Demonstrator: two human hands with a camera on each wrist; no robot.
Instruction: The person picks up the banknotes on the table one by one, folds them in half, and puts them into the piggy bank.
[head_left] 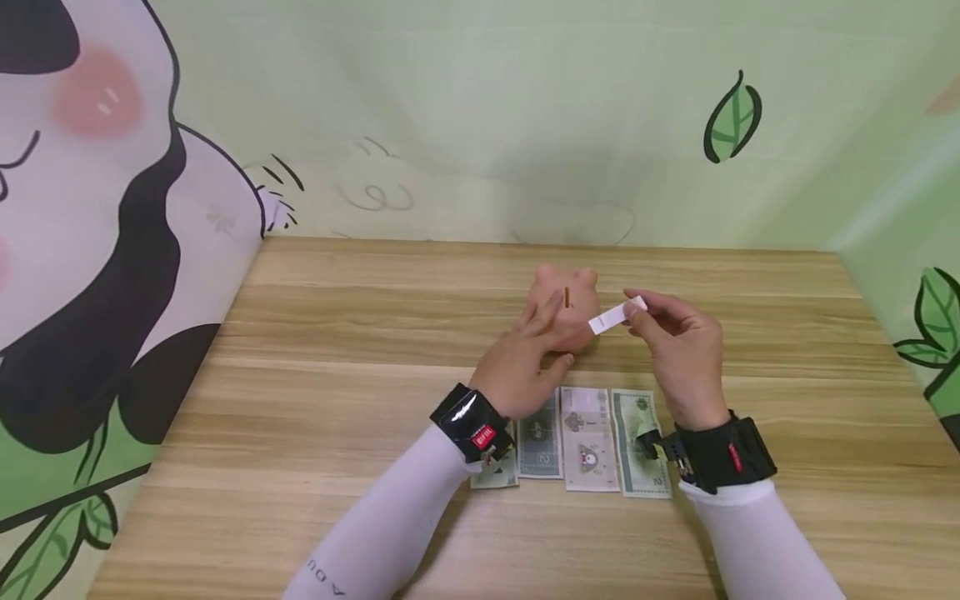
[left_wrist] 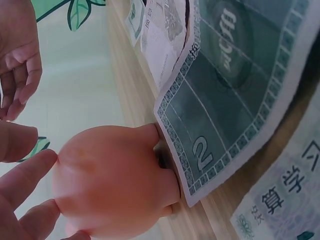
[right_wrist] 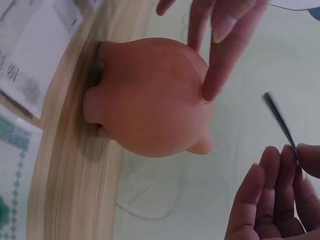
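Observation:
A pink pig-shaped piggy bank (head_left: 582, 287) stands on the wooden table with a slot in its top. My left hand (head_left: 517, 367) rests on its near left side, fingers extended and fingertips touching its rounded body, as the left wrist view shows too. To the right of the bank, my right hand (head_left: 684, 354) pinches a narrow white folded paper strip (head_left: 609, 318) between thumb and fingers. The strip's free end points left, beside the bank's right side. Seen edge-on in the right wrist view, the strip (right_wrist: 280, 117) looks thin and dark.
Several play banknotes lie in a row nearer me: a dark one (head_left: 541, 446), a pale one (head_left: 591, 454) and a green one (head_left: 632, 408) among them. Another green note (head_left: 497, 477) is partly hidden under my left wrist. A printed curtain (head_left: 480, 125) rises behind the table.

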